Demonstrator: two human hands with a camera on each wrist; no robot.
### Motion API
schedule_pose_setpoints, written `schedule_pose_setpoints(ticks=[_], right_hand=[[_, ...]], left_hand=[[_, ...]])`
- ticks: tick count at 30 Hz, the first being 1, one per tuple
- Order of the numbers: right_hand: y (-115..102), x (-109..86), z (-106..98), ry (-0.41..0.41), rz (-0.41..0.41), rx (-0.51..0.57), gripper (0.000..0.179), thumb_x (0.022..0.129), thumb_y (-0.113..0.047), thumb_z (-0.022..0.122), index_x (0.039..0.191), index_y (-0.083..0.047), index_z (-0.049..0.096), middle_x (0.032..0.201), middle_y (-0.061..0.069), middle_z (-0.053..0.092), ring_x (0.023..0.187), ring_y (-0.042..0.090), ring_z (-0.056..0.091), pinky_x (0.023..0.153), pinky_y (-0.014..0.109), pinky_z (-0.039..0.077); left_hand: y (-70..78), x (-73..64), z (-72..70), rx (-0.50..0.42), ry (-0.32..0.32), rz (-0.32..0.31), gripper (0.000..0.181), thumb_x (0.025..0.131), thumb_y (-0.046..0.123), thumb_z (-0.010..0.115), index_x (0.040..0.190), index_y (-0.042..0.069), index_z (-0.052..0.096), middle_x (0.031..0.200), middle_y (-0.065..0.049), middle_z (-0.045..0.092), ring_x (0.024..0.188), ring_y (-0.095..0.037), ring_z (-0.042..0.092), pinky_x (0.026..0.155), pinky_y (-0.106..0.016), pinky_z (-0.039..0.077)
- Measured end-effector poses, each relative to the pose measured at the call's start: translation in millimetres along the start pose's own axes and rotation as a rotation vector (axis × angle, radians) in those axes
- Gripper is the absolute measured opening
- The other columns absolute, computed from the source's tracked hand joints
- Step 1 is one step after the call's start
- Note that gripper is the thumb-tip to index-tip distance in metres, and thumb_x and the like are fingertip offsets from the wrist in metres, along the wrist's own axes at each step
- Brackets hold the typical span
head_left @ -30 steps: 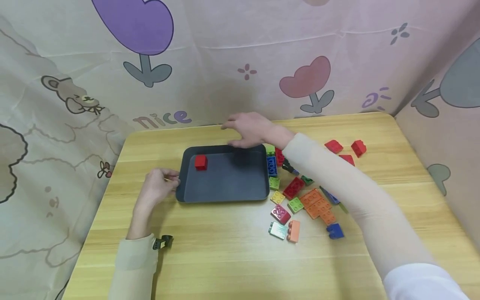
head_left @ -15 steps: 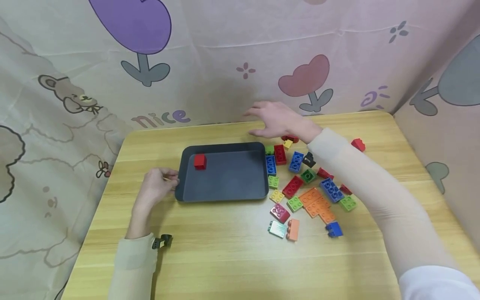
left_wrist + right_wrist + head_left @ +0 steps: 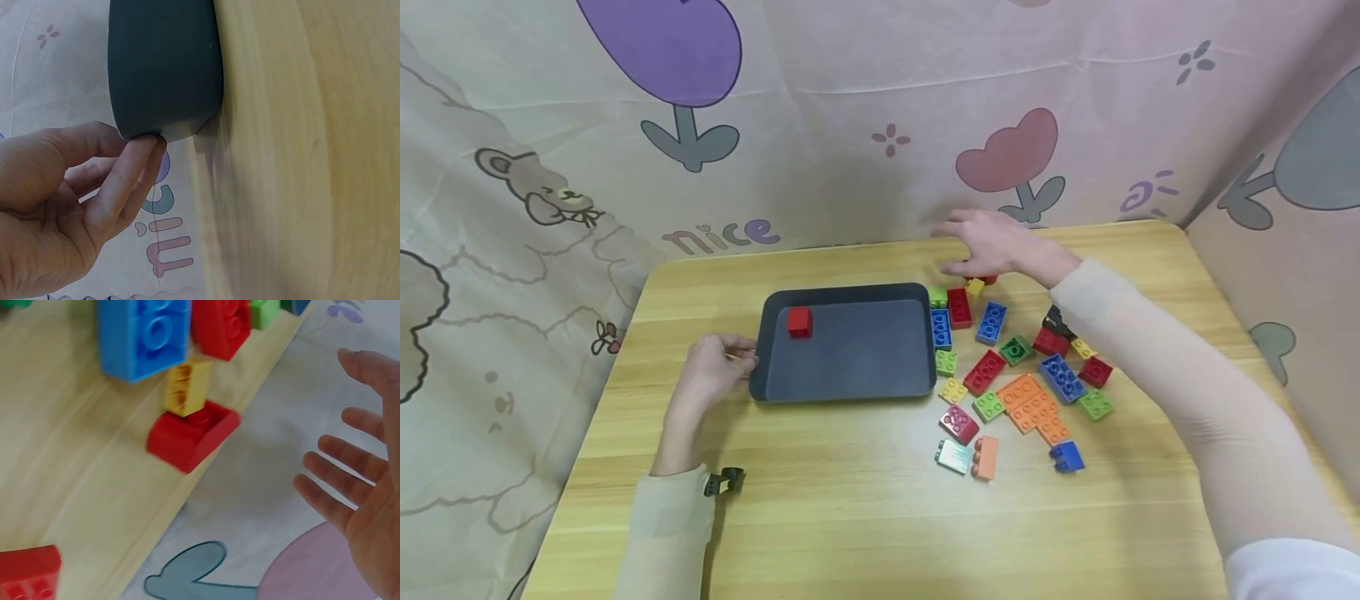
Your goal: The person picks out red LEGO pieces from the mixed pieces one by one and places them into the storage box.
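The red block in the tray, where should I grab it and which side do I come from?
Try pinching the red block by two opposite sides, coming down from above. It looks boxy and sits alone in the dark grey tray, so nothing touches its sides. Reaching in from the right seems easiest: there's bare tray there, while the raised rim is close on its left and far sides.

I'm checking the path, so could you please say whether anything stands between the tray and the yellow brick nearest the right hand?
Yes: a red brick left of the yellow brick, then a green brick by the tray.
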State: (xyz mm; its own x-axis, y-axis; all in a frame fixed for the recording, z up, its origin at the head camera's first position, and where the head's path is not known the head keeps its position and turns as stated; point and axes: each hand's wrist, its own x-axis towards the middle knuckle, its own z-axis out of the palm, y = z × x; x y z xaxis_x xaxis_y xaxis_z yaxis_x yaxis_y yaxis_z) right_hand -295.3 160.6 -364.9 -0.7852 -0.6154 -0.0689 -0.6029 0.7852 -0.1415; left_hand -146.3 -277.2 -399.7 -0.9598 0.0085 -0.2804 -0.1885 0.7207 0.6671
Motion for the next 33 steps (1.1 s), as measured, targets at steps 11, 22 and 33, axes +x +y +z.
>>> schedule_pose_setpoints(ticks=[11,22,33], right_hand=[[29.3,-8.0,15.8,-0.048,0.1,0.065,0.068,0.093,-0.039,0.078,0.15,-0.01,0.057,0.156,0.025,0.051,0.138,0.047,0.055,0.117,0.064,0.048],[41.7,-11.9,33.6,-0.056,0.111,0.161,0.058,0.092,-0.031,0.08,0.141,-0.002,0.064,0.14,0.022,0.068,0.123,0.04,0.066,0.103,0.056,0.059],[40.6,-10.2,40.3,-0.05,0.142,0.207,0.045,0.093,-0.026,0.08,0.131,-0.003,0.071,0.127,0.02,0.074,0.107,0.033,0.072,0.094,0.048,0.064]], left_hand=[[-1.8,0.9,0.7,-0.004,0.0,0.005,0.03,0.1,-0.001,0.064,0.127,-0.013,0.068,0.119,-0.031,0.071,0.093,-0.026,0.076,0.076,-0.034,0.069],[-1.8,1.6,1.0,0.005,0.006,0.005,0.029,0.099,0.0,0.065,0.125,-0.012,0.069,0.118,-0.03,0.071,0.091,-0.024,0.076,0.075,-0.034,0.069],[-1.7,1.5,0.7,0.007,0.006,-0.001,0.029,0.099,0.0,0.065,0.126,-0.011,0.069,0.119,-0.03,0.071,0.091,-0.023,0.076,0.076,-0.035,0.069]])
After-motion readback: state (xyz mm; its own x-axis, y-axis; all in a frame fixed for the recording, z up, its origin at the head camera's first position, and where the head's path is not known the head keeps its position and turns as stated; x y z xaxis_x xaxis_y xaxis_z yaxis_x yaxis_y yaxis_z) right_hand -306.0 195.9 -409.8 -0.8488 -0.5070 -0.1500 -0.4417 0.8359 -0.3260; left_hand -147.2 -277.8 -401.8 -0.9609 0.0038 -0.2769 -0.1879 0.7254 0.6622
